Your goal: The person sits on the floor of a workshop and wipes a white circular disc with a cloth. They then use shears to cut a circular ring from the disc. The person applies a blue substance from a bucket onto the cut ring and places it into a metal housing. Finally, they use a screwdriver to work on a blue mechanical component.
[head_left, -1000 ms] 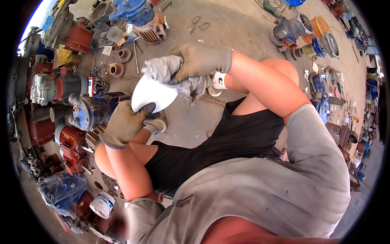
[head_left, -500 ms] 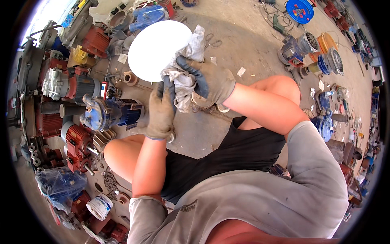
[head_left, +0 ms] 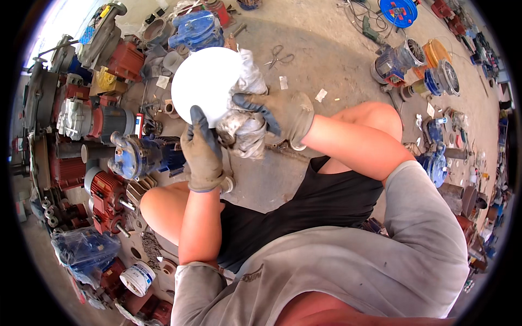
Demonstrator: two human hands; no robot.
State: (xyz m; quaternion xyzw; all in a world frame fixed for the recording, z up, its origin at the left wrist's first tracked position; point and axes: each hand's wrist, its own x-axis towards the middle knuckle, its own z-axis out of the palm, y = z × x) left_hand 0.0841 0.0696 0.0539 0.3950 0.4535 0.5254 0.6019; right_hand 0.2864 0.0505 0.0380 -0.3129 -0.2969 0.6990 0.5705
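Before me is a bright white round piece (head_left: 202, 79), so washed out by light that its surface detail cannot be made out. My gloved left hand (head_left: 203, 152) grips it at its near edge, one dark-tipped digit lying up over the face. A crumpled, stained grey-white rag (head_left: 246, 133) bunches along the right side of the round piece. My gloved right hand (head_left: 277, 117) is closed on this rag, its dark fingertips pointing toward the white piece. The folds hide part of the piece's right edge.
To the left sit a blue motor (head_left: 144, 156), a red motor (head_left: 106, 193) and a white bucket (head_left: 137, 278). Scissors (head_left: 279, 56) lie on the floor beyond my hands. Farther right are a green power drill (head_left: 372, 32), a blue cable reel (head_left: 399, 12) and several motors.
The white piece has come nearer to me and looks rounder. My left hand has shifted left onto its near edge, away from the rag. My right hand has come slightly nearer with the rag.
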